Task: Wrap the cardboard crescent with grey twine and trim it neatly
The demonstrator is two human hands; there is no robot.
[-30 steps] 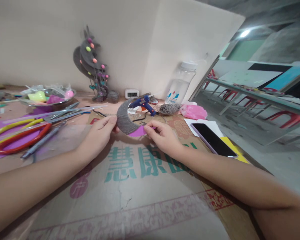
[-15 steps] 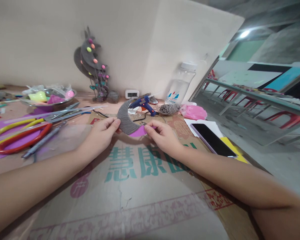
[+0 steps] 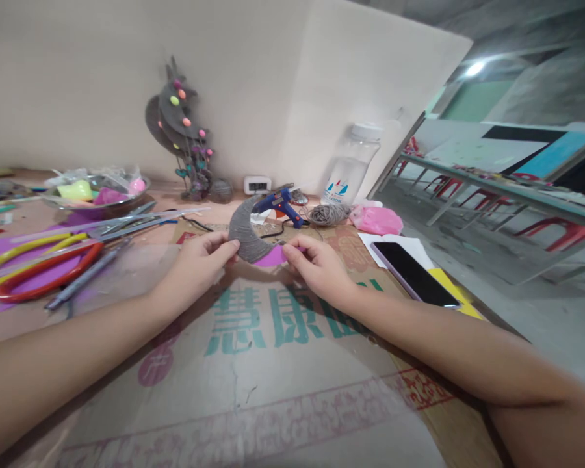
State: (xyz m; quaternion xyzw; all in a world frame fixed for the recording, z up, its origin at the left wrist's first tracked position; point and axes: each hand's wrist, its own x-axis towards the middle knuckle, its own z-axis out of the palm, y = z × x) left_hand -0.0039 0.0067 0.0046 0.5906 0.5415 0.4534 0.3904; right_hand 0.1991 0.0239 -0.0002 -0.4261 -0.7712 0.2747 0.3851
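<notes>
Between my two hands a crescent moon (image 3: 249,234) is held up above the cardboard. Grey yarn wraps most of it, while bare purple shows towards its right tip. My left hand (image 3: 205,259) pinches the wrapped left side between thumb and fingers. At the purple end, my right hand (image 3: 316,263) is closed with thumb against forefinger; any yarn strand in it is too small to make out. Just behind the crescent lie a blue glue gun (image 3: 281,207) and a loose bundle of grey yarn (image 3: 329,214).
Scissors with red and yellow handles (image 3: 49,276) and a bowl of colourful bits (image 3: 97,201) are on the left. A decorated moon ornament (image 3: 180,123) leans on the wall near a small clock (image 3: 257,185). A water bottle (image 3: 351,162), pink bag (image 3: 377,220) and phone (image 3: 414,273) stand right.
My left thumb has shifted slightly to the right on the wrapped part of the crescent. Otherwise both hands hold nearly the same position.
</notes>
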